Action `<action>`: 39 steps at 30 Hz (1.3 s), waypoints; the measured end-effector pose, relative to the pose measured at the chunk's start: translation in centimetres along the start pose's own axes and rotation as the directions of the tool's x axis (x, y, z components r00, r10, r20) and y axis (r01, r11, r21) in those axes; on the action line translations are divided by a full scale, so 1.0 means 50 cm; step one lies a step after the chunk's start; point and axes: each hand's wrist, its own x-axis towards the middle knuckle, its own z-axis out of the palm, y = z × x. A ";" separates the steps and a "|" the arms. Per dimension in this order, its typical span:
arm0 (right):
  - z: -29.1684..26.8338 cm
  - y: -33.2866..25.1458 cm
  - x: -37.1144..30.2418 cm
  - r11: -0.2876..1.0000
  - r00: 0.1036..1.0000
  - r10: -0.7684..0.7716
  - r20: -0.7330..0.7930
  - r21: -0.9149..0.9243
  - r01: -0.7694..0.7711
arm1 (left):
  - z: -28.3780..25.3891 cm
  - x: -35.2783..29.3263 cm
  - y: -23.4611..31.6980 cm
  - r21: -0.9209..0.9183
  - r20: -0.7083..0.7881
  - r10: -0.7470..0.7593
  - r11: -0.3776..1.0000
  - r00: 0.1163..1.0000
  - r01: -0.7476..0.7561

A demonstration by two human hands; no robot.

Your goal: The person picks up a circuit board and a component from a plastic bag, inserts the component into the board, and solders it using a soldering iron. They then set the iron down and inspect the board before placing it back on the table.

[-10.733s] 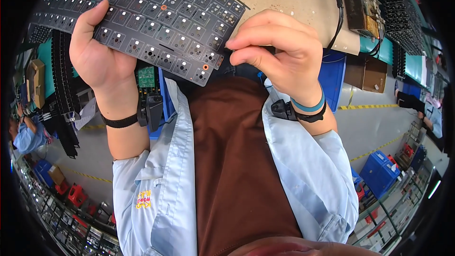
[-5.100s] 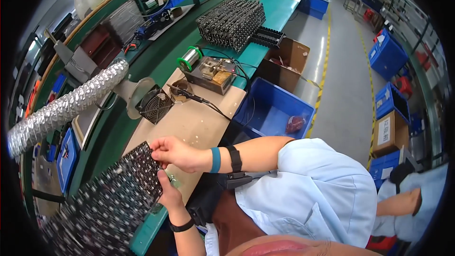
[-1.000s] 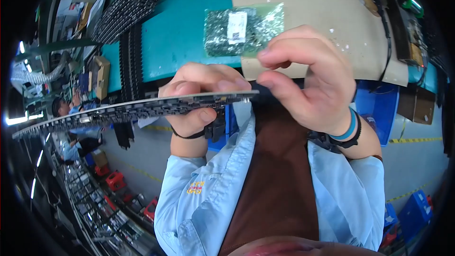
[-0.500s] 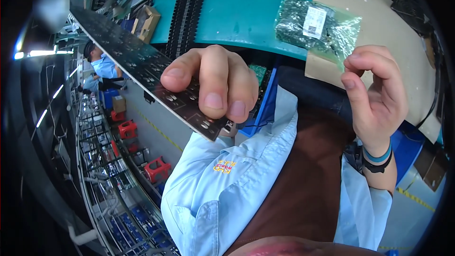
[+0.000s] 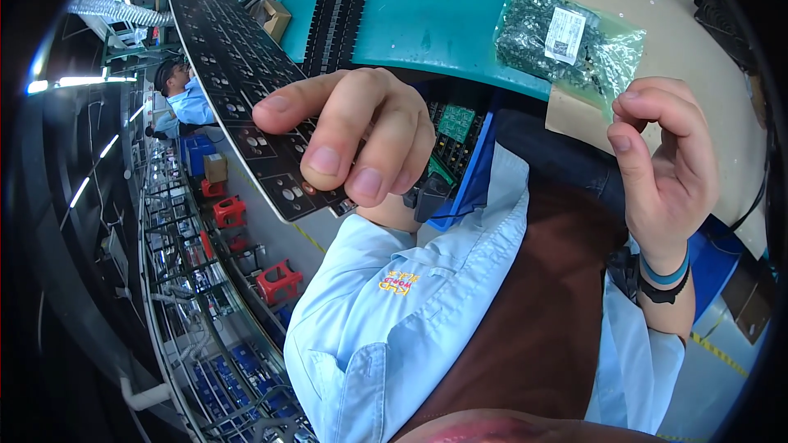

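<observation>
In the left half, my left hand (image 5: 357, 135) grips a long black circuit board (image 5: 234, 74) by its near end. The board stands tilted, its face with rows of pads and holes turned partly toward me. My fingers lie across that face; the thumb is hidden behind them. At the right, my right hand (image 5: 669, 160) is raised with fingers curled and the thumb close to the index finger. What may be between them is too small to make out. Just beyond its fingertips lies a clear greenish bag (image 5: 566, 37) of small dark parts with a white label.
A teal mat (image 5: 451, 16) and a beige sheet (image 5: 632, 0) cover the bench. Black slotted racks (image 5: 336, 20) stand far left of the bag. A blue bin (image 5: 472, 172) with green circuit boards (image 5: 455, 125) sits below the bench edge. People, red stools (image 5: 279, 281) and a production line are at left.
The circuit board has turned in my left hand's grip, so more of its face shows and its near end sits further left. My right hand keeps its curled pose. The whole view has shifted slightly.
</observation>
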 end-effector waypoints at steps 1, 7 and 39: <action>-0.001 0.001 0.000 1.000 1.000 -0.002 0.003 -0.003 0.002 | -0.002 0.001 0.000 -0.001 0.004 0.000 1.000 1.000 0.000; 0.002 0.000 0.003 1.000 0.999 -0.007 -0.037 -0.006 0.007 | -0.010 -0.002 -0.006 -0.042 0.009 0.029 0.999 1.000 -0.029; -0.169 0.110 -0.156 0.780 0.828 0.510 -0.232 0.531 -0.331 | -0.001 0.043 -0.138 0.707 -0.603 0.328 0.642 0.728 0.297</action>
